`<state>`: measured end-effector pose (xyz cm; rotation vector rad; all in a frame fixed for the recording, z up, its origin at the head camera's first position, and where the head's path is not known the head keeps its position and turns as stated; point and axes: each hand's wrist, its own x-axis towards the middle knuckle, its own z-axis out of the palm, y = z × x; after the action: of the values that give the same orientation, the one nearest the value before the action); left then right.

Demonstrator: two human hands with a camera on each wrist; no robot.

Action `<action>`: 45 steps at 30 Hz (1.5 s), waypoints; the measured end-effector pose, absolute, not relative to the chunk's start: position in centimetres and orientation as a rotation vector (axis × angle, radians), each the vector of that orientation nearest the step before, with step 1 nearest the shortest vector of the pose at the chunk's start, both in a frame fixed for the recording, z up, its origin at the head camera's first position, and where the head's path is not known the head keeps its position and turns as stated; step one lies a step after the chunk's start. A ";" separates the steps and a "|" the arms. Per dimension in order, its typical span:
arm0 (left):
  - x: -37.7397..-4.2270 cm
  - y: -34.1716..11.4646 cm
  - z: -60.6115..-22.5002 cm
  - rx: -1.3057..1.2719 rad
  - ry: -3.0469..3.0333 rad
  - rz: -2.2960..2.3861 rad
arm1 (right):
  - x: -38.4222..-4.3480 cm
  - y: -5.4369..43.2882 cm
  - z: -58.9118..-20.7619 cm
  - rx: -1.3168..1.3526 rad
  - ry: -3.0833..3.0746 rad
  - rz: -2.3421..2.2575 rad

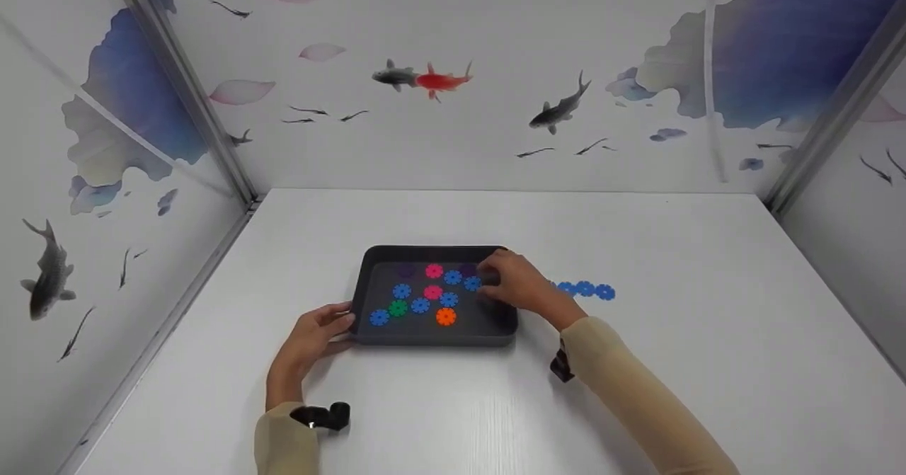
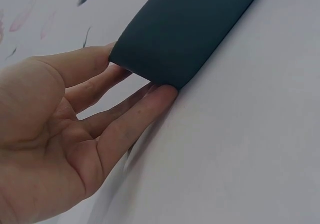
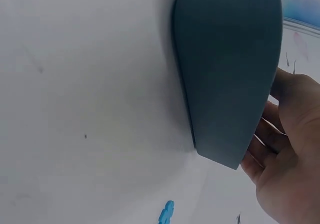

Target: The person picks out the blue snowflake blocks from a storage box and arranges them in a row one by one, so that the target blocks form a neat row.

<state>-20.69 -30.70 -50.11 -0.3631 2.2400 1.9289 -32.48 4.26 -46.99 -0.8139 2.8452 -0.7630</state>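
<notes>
With the left hand, pinches the dark tray by its left end on the table. Contains coloured discs. With bent fingers, reaches over its right side with the right hand; cannot tell of anything held. Farther right, shows a blue row.

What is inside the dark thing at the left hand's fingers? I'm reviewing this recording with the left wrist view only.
Observer: The head view shows it is a tray with colourful flower-shaped discs lying in it.
Operator: Where is the right hand?
Observer: The right hand is at the tray's right end, fingers over the inside; whether they pinch a disc is hidden.
Operator: Any pieces outside?
Observer: Yes, a row of blue discs on the table, right of the tray.
</notes>
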 end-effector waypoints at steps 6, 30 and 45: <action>-20.5 -30.6 -50.1 -0.373 2.247 1.918 | -32.6 3.6 -47.6 -0.831 2.922 -0.667; -20.6 -30.5 -50.3 -0.387 2.237 1.928 | -32.9 2.4 -49.4 -0.809 3.067 -0.471; -20.4 -30.5 -50.1 -0.368 2.245 1.931 | -33.0 2.5 -49.4 -0.876 3.076 -0.491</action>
<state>-20.43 -30.52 -50.06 -0.3681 2.2447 1.9307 -33.04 2.48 -49.37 -0.8758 3.0764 -0.4914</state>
